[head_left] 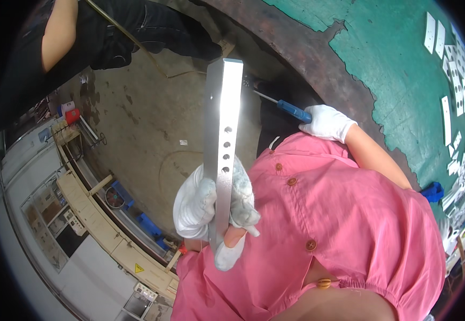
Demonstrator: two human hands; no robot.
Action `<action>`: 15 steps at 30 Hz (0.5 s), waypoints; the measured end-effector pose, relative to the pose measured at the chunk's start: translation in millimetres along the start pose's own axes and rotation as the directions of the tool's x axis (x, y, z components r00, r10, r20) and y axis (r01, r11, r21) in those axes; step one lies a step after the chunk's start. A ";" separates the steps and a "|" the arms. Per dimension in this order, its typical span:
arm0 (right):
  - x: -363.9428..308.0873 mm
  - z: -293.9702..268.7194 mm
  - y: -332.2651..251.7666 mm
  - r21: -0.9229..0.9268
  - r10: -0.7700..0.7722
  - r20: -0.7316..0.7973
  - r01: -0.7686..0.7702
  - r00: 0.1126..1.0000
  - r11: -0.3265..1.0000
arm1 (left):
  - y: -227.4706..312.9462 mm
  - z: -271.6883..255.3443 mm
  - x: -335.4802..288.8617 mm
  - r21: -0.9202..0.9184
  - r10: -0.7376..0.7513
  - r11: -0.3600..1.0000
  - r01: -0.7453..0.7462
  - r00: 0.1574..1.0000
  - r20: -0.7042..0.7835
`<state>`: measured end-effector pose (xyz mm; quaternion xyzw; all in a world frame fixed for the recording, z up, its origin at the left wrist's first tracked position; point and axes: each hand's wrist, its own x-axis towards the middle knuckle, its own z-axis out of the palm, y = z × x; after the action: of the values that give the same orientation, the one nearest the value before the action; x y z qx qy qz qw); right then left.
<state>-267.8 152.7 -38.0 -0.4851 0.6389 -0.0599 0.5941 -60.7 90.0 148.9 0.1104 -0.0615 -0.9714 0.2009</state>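
Observation:
A long silver metal bar [227,107] with a rectangular profile stands nearly upright before my chest. Several round holes run in a row down its bright face. My left hand [194,206], in a worn white glove with a bare patch of finger showing, is closed round the bar's lower part. Farther right, by the dark table edge, my gloved right hand [326,122] is closed on the handle of a blue screwdriver [294,111]. The screwdriver's thin shaft points left toward the bar, with a gap between them.
A green-topped table [387,69] with a worn, dark edge lies to the right. Several flat pale plates [457,88], some with holes, are heaped on its far side. Another person's bare arm [59,35] and dark clothing show at upper left. Beige machinery [115,241] lines the left.

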 end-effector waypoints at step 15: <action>0.7 -0.4 -1.3 -0.011 -0.017 -0.001 0.017 1.000 1.000 | 4.9 -4.7 7.7 0.077 0.033 0.997 -0.032 0.999 -0.015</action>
<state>-267.3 151.3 -37.5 -0.4936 0.6355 -0.0619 0.5905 -64.7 82.0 143.7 0.1247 -0.0988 -0.9641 0.2126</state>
